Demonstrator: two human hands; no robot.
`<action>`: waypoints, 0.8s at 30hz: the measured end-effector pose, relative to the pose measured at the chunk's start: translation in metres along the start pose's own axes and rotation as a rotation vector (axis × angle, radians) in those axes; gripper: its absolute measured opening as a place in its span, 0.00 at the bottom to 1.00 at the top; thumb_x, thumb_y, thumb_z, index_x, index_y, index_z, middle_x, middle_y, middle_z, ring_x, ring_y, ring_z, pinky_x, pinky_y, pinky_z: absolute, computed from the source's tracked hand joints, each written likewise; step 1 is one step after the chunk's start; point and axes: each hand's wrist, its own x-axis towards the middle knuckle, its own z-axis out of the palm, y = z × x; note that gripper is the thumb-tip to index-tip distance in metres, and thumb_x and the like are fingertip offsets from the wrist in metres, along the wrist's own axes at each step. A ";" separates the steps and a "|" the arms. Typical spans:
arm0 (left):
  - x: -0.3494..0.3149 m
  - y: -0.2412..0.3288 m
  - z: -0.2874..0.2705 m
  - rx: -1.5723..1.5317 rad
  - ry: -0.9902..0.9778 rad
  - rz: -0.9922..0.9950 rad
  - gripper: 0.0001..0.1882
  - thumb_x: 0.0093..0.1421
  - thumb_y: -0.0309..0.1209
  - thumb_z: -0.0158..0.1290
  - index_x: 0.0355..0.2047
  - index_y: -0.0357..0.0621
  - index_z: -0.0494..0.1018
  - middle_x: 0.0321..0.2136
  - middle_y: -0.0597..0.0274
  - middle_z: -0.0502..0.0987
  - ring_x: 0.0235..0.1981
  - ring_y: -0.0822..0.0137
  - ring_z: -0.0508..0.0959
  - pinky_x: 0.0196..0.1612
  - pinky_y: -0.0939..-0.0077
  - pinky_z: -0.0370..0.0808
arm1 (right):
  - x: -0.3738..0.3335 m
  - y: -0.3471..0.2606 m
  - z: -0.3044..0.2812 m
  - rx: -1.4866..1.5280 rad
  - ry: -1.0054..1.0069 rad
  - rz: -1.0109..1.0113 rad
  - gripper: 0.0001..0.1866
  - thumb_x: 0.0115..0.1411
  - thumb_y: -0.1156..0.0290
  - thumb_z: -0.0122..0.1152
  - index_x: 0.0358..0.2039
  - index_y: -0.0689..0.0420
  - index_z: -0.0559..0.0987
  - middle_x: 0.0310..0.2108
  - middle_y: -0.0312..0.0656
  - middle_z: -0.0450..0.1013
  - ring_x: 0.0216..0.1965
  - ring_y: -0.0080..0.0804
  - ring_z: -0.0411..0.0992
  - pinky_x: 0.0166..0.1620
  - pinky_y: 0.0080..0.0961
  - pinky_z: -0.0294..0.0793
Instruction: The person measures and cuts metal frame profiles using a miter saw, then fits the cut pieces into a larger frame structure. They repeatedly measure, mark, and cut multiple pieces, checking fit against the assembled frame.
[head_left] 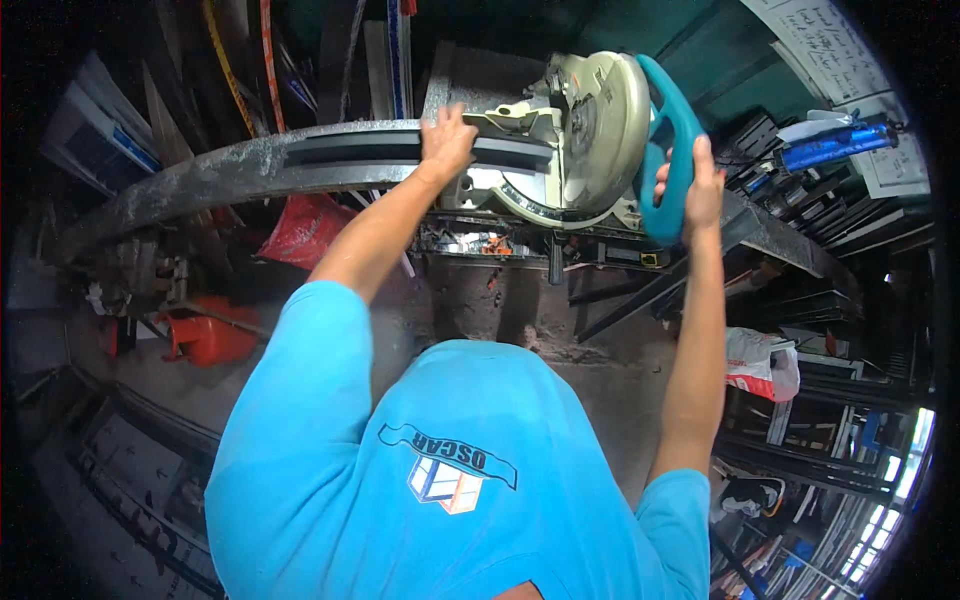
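Note:
A mitre saw with a cream blade guard point(615, 130) stands on the bench at the far middle. My right hand point(704, 190) is closed around its teal loop handle point(680, 115), on the right side of the saw. A long dark profile bar point(350, 152) lies along the saw's bed, its right end close to the guard. Over this bar my left hand point(447, 142) is closed, fingers on its far side, a short way left of the guard. The guard hides the blade from this view.
A long grey support rail point(225, 175) runs left from the saw. Below it are a red bag point(305, 230) and an orange container point(213, 333). A white-and-red bag point(758, 362) sits at right, near racks of dark profiles. A blue roll-shaped object point(835, 148) lies at far right.

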 end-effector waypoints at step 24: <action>-0.006 -0.184 0.004 -1.267 0.362 -1.367 0.19 0.50 0.34 0.68 0.27 0.33 0.71 0.20 0.58 0.72 0.16 0.66 0.73 0.19 0.72 0.77 | 0.056 -0.094 0.003 -0.197 -0.036 0.059 0.43 0.60 0.31 0.45 0.41 0.68 0.77 0.26 0.51 0.76 0.19 0.33 0.75 0.22 0.29 0.76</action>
